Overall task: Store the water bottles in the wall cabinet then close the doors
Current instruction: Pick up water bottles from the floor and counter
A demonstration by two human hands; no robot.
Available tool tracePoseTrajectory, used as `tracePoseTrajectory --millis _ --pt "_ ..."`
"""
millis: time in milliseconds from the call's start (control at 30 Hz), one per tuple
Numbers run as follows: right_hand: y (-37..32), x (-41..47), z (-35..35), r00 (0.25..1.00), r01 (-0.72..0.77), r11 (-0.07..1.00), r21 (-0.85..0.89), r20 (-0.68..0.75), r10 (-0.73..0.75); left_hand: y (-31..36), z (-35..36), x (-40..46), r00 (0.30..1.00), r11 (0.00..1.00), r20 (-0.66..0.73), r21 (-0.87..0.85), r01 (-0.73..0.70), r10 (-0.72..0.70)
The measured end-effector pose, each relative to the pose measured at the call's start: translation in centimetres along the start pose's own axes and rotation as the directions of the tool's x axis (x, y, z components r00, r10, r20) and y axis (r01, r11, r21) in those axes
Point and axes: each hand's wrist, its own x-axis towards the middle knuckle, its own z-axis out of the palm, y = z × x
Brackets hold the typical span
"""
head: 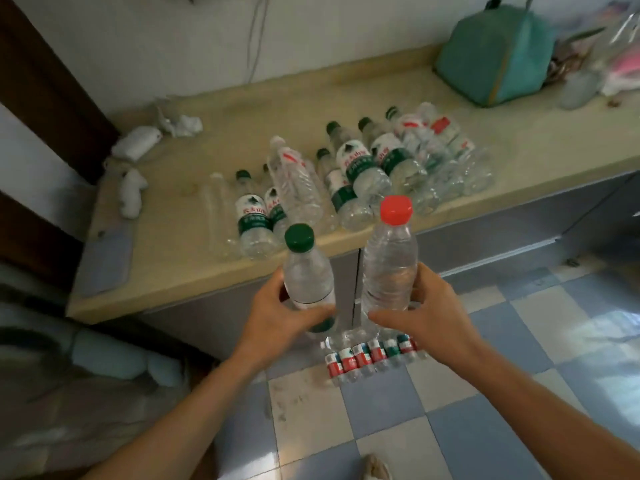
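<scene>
My left hand (277,315) grips a clear bottle with a green cap (306,271) upright by its lower body. My right hand (429,310) grips a clear bottle with a red cap (389,265) the same way, beside the first. Both are held in front of the beige counter (173,265). Several more water bottles (346,174) lie in a row on that counter, some with green labels, some with red. A row of small bottles (372,355) stands on the floor against the grey base cabinet doors (485,244), which are shut. No wall cabinet is in view.
A teal bag (495,53) and plastic-wrapped items (620,64) sit at the counter's far right. White crumpled cloths (135,147) lie at its left, with a blue pad (107,261) near the front corner. The floor is blue and white tile (450,427). A bed edge (69,375) is at left.
</scene>
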Motion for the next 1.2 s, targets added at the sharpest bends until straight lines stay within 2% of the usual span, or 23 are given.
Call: tracePoseTrajectory --millis 267,433,700,833,1000,1200 --pt "-13.9 2.5 -4.1 0.97 0.232 0.972 0.029 0.074 -0.233 14.2 -5.4 1.0 0.949 0.983 -0.257 0.033 -0.18 0.183" --pt "-22.5 3.6 -6.8 0.91 0.404 0.907 0.116 0.048 -0.412 23.6 -8.2 1.4 0.879 0.954 -0.374 0.066 -0.294 0.296" --pt "-37.2 5.4 -8.7 0.799 0.582 0.774 0.249 0.001 -0.601 36.9 -14.9 2.1 0.739 0.864 -0.485 0.069 -0.499 0.466" --pt "-43.6 7.1 -8.9 0.744 0.65 0.695 0.308 -0.07 -0.665 41.4 -18.7 3.6 0.675 0.819 -0.543 0.042 -0.572 0.5" --pt "-50.6 10.9 -8.1 0.711 0.68 0.632 0.37 -0.122 -0.693 44.9 -24.1 7.4 0.609 0.762 -0.59 0.015 -0.648 0.53" --pt "-59.4 16.9 -7.2 0.659 0.739 0.58 0.342 -0.187 -0.729 50.7 -31.0 13.1 0.506 0.69 -0.598 0.11 -0.716 0.621"
